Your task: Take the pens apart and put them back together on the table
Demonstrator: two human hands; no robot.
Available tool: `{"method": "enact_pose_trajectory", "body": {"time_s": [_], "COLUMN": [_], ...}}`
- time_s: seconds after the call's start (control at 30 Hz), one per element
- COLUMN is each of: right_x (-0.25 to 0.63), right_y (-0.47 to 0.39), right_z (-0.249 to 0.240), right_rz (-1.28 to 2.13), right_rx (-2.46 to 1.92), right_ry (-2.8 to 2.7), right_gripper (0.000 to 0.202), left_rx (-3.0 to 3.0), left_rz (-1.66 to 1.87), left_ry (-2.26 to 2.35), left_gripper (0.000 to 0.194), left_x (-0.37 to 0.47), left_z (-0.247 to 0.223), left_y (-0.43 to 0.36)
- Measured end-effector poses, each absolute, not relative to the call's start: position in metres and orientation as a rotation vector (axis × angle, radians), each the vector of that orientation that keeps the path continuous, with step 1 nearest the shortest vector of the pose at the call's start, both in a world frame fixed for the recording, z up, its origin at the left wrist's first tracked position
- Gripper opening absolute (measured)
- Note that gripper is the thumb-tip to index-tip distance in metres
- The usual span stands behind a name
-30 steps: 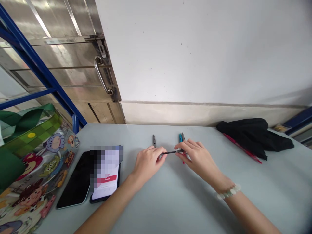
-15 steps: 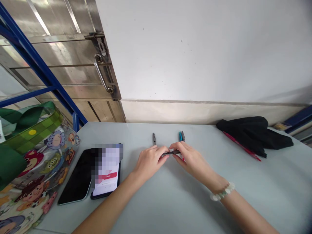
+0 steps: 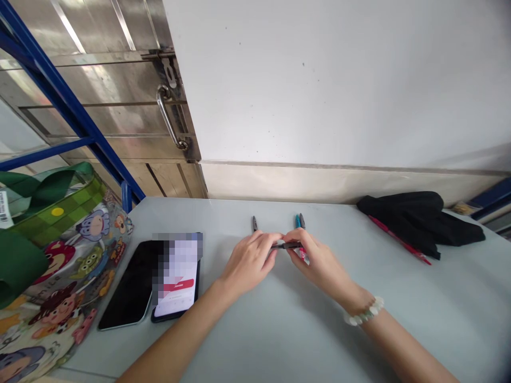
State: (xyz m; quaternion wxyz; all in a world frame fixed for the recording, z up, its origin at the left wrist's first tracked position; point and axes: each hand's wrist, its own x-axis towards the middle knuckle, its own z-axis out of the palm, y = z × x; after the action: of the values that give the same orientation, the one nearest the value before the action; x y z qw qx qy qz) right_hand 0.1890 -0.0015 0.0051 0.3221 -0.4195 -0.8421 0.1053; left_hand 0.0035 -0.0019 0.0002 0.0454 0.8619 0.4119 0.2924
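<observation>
A dark pen [image 3: 286,246] lies crosswise between my two hands, above the grey table [image 3: 255,330]. My left hand [image 3: 249,260] pinches its left end, and my right hand [image 3: 313,255] grips its right end. Just beyond my left hand a grey-capped pen [image 3: 254,223] points away from me. Behind my right fingers are a teal pen [image 3: 297,221] and another grey-tipped pen [image 3: 302,220], both partly covered. A bit of something pink [image 3: 303,254] shows between my right thumb and fingers; its shape is mostly hidden.
Two phones, one dark [image 3: 130,284] and one lit [image 3: 178,287], lie at the left beside a cartoon-print bag [image 3: 80,266]. A black cloth pouch [image 3: 407,215] with a red zip rests at the back right. A wall [image 3: 319,106] stands behind the table.
My hands have shifted slightly, with the fingers nearer each other at the top. More of the pink thing shows by my right hand. The camera view has moved a little.
</observation>
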Motion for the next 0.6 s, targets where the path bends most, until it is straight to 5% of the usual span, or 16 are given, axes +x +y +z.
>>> {"method": "enact_pose_trajectory", "body": {"time_s": [0.2,0.6], "right_x": [0.1909,0.1869], "right_y": [-0.0003,-0.0017], "right_z": [0.0058,0.0064], "right_rz": [0.180,0.551], "right_rx": [-1.171,-1.289], "right_ry": [-2.194,-2.199], "right_gripper": [0.018,0.013], "left_rx": [2.624,2.603], "left_rz": [0.911,0.954], "left_ry": [1.280,1.498], "left_gripper": [0.026,0.015], "left_x": [0.0011,0.0008], "left_z": [0.0010,0.0017], "left_y": [0.0003,0.0003]}}
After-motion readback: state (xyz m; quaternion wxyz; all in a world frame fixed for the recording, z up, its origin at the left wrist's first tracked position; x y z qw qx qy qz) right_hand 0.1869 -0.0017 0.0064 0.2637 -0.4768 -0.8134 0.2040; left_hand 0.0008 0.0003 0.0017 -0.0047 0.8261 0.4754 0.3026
